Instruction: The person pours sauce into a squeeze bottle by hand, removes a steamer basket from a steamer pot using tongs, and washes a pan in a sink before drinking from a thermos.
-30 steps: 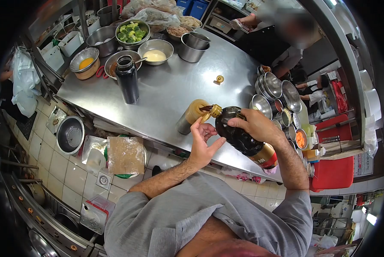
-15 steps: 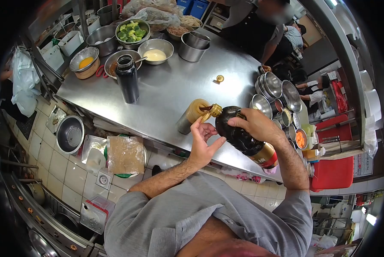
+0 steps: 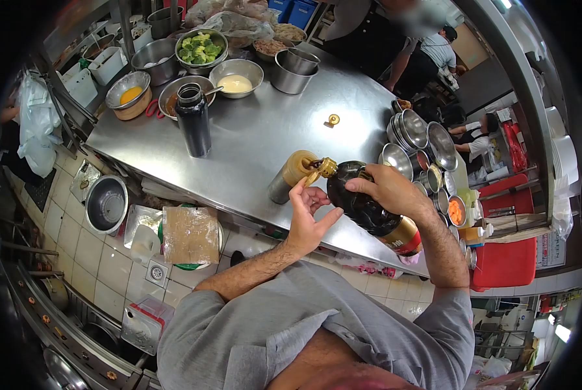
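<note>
My right hand (image 3: 390,190) is wrapped round the neck end of a big dark bottle (image 3: 362,207) with a red and gold label. The bottle is tilted, its gold spout (image 3: 327,167) at the mouth of a squeeze bottle (image 3: 288,175), and dark liquid shows there. That squeeze bottle stands on the steel table, brownish at the top and dark below. Between the thumb and fingers of my left hand (image 3: 309,209) is a small yellowish cap (image 3: 312,179), held beside the squeeze bottle's mouth. A loose gold cap (image 3: 334,119) lies farther back on the table.
On the steel table (image 3: 265,136) stands a black flask (image 3: 193,123). Along the back are bowls with broccoli (image 3: 201,49), a cream-coloured mix (image 3: 235,84) and yellow liquid (image 3: 130,95). Metal bowls (image 3: 413,129) crowd the right side. A co-worker (image 3: 369,42) stands across the table.
The co-worker across the table has shifted slightly left, and another person behind shows more. My hands and both bottles look almost the same.
</note>
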A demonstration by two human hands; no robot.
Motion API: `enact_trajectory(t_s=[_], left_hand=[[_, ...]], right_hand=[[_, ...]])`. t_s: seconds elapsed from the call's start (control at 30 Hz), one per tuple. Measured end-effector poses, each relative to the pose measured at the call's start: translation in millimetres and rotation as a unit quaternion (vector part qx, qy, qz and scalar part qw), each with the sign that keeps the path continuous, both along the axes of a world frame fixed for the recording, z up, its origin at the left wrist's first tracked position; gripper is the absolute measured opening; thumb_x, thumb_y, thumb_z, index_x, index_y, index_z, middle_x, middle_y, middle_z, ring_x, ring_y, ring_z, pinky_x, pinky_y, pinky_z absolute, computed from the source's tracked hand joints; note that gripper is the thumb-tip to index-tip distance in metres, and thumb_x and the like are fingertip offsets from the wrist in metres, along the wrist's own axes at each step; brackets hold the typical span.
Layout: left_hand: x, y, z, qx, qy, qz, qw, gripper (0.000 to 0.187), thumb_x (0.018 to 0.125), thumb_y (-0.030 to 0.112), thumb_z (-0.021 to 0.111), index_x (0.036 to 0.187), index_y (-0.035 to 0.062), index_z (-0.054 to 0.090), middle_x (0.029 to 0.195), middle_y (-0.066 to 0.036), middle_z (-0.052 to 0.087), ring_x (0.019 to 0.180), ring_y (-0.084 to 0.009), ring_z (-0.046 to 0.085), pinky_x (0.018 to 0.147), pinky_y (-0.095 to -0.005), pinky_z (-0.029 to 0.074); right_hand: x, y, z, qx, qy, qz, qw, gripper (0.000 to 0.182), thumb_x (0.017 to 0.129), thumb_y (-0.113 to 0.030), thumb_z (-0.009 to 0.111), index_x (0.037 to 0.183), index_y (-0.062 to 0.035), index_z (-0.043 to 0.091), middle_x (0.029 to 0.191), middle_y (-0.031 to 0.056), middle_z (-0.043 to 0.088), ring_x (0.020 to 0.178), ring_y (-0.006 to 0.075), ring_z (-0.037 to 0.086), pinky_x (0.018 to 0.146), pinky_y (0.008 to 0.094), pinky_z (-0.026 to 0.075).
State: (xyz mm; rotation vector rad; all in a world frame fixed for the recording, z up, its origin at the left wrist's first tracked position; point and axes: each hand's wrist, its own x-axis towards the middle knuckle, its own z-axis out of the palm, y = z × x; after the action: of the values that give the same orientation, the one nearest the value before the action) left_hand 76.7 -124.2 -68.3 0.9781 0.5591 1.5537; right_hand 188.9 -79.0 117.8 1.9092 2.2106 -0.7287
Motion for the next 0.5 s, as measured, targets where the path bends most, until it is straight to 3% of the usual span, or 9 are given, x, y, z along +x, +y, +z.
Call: enact_trajectory(t_s=[0.5], left_hand=[[0.1, 1.0, -0.4, 0.004, 0.001, 0.001, 1.000, 0.079, 0.073, 0.003, 0.069, 0.129, 0.0032, 0.012, 0.100, -0.010, 0.040, 0.092, -0.0154, 0.046, 0.087, -0.0299, 0.042]], right_hand=[[0.4, 1.3, 0.0, 0.003, -0.006, 0.004, 1.000, 0.049, 0.083, -0.041, 0.058, 0.088, 0.0069, 0.060, 0.070, 0.0185, 0.062, 0.065, 0.0226, 0.062, 0.061, 0.0344, 0.047]])
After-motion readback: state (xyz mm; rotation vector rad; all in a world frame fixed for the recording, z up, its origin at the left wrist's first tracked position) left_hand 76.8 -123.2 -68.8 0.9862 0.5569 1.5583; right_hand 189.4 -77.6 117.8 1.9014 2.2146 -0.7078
